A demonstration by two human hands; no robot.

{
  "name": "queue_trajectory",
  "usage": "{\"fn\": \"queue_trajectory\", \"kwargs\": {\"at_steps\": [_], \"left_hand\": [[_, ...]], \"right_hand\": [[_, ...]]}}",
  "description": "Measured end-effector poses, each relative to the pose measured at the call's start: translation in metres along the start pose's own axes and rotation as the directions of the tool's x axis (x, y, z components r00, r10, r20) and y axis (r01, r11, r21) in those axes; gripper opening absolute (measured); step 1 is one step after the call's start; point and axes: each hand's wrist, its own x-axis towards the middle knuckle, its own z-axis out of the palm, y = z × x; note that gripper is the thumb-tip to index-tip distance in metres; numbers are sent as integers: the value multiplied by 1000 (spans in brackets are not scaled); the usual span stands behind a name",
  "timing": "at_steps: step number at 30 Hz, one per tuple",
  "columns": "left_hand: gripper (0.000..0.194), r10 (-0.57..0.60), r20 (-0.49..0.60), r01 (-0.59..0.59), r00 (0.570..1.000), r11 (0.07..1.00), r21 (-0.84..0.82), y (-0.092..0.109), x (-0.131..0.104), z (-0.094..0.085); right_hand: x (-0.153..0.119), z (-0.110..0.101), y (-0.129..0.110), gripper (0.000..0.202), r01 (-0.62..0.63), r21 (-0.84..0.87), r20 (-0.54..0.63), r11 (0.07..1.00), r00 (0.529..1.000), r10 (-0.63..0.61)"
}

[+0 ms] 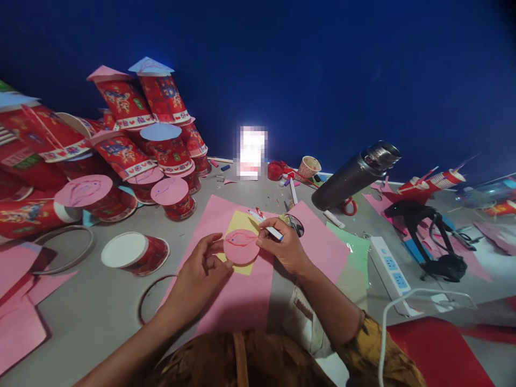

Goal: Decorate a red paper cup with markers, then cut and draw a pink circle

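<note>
A round pink paper disc [242, 248] with red-purple line drawing and a small blue dot is between my hands, above a yellow sheet [237, 220] on larger pink paper [242, 309]. My left hand [205, 264] is curled at the disc's left side, with the thumb on its lower edge; some fingers are partly hidden. My right hand [284, 244] is closed round a slim white-and-blue pen-like tool [274, 232], its fingertips touching the disc's right edge. Just beyond the disc lie white pens with red marks [256, 214].
Red paper cups [167, 150] with pink and blue paper tops are stacked at left. One cup [135, 252] lies nearer. A black flask [350, 177], glowing blurred screen [252, 153], power strip [393, 274], white cable [382, 328] and black head strap [427, 236] stand beyond and right.
</note>
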Motion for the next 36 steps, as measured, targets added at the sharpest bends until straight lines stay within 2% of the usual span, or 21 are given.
{"fn": "queue_trajectory", "kwargs": {"at_steps": [3, 6, 13, 15, 17, 20, 23, 25, 27, 32, 36], "left_hand": [[60, -66, 57, 74, 996, 986, -151, 5, 2, 0], [49, -95, 137, 123, 986, 968, -217, 2, 2, 0], [46, -164, 159, 211, 974, 910, -358, -2, 5, -2], [44, -159, 159, 208, 974, 906, -370, -1, 5, -2], [42, -154, 149, 200, 977, 907, -370, 1, 5, -1], [40, -149, 129, 187, 980, 909, -373, 1, 4, -2], [39, -139, 116, 174, 983, 908, -382, 0, 4, -4], [39, -130, 112, 164, 985, 907, -389, -1, 4, -4], [39, -123, 114, 158, 986, 907, -391, -1, 3, -4], [37, -121, 130, 161, 984, 915, -370, -1, 2, -4], [37, -108, 138, 152, 984, 920, -361, -2, 1, -5]], "right_hand": [[-1, 1, -2, 40, -11, 59, 4, 998, 1000, 11], [-3, 3, -2, 40, -12, 64, 15, 998, 1000, 11], [-4, -3, 1, 38, 0, 54, 17, 999, 1000, 0], [-3, -7, 3, 33, 35, -19, -21, 999, 999, -35], [-3, -12, 5, 27, 101, -180, -78, 978, 990, -116], [0, -19, 9, 23, 205, -482, -115, 852, 949, -293], [3, -26, 11, 26, 297, -683, -47, 667, 894, -446], [5, -30, 11, 27, 331, -758, 9, 563, 867, -498], [5, -33, 12, 28, 329, -807, 53, 491, 868, -494], [6, -36, 16, 31, 299, -884, 159, 359, 915, -370], [7, -38, 19, 28, 256, -922, 160, 291, 936, -314]]}}
